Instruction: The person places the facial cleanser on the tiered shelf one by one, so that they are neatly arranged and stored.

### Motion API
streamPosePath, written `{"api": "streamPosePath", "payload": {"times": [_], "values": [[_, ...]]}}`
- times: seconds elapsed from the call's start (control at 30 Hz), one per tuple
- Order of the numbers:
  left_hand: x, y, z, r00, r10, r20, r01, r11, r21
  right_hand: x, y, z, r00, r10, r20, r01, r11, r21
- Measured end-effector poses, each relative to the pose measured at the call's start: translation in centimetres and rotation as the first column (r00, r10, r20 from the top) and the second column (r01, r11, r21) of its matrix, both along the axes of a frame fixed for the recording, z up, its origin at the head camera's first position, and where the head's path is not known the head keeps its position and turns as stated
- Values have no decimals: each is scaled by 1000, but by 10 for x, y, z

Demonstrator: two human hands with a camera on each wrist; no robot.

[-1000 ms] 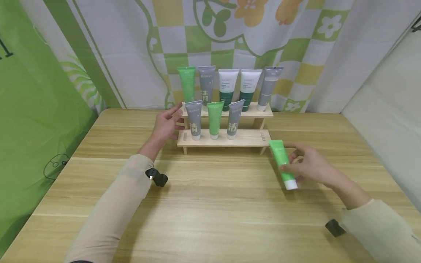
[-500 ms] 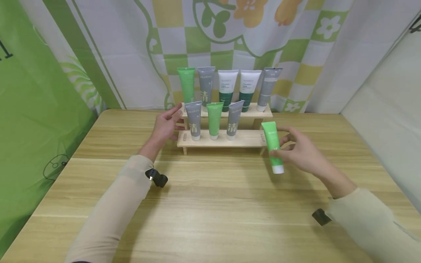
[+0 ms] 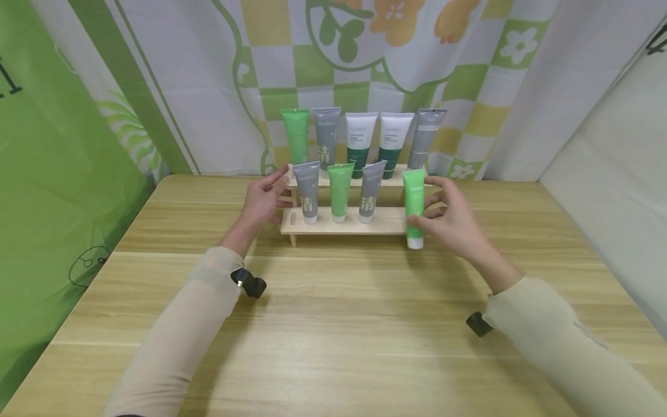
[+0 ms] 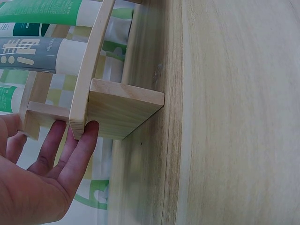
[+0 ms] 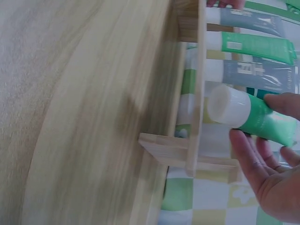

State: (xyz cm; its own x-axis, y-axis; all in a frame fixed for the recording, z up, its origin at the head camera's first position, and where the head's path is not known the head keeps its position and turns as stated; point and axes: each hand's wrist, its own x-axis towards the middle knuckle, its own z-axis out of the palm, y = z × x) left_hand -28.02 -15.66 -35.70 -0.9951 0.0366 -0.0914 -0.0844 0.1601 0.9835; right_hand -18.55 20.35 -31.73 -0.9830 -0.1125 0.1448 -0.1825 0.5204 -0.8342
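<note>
My right hand point(image 3: 452, 221) pinches a green squeeze tube point(image 3: 414, 197) between thumb and fingers, its white cap point(image 5: 224, 105) pointing down. In the head view this tube is in front of the right end of a two-tier wooden rack point(image 3: 387, 222); whether it touches the shelf I cannot tell. At the rack's left end, my left hand point(image 3: 262, 200) touches the wood with fairly straight fingers, seen against the shelf ends in the left wrist view. On the lower tier stand a grey tube point(image 3: 308, 188), a green tube point(image 3: 340, 191) and another grey tube point(image 3: 371, 188), caps down.
The upper tier bears a green tube point(image 3: 296, 134), a grey tube point(image 3: 326, 136), two white-and-dark-green tubes point(image 3: 361, 139) and a grey tube point(image 3: 426, 136) at the right. The rack stands near the back of a wooden table point(image 3: 333, 324), before a patterned curtain point(image 3: 312, 63).
My right hand has carried the green tube leftward and away from me, from beside the rack to the front of its right end, and the tube has become more upright. The left hand stays put.
</note>
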Motion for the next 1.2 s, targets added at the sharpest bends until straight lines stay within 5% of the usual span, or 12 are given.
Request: {"api": "streamPosePath", "payload": {"times": [0.67,1.2], "values": [[1,1,0,1000,-2,0,2,1000,-14,-27,-35,-28,957,-155,-245,115,979,-171],[1,0,1,1000,0,-10,0,1000,-13,-28,-40,-35,947,-156,-279,110,979,-174]]}}
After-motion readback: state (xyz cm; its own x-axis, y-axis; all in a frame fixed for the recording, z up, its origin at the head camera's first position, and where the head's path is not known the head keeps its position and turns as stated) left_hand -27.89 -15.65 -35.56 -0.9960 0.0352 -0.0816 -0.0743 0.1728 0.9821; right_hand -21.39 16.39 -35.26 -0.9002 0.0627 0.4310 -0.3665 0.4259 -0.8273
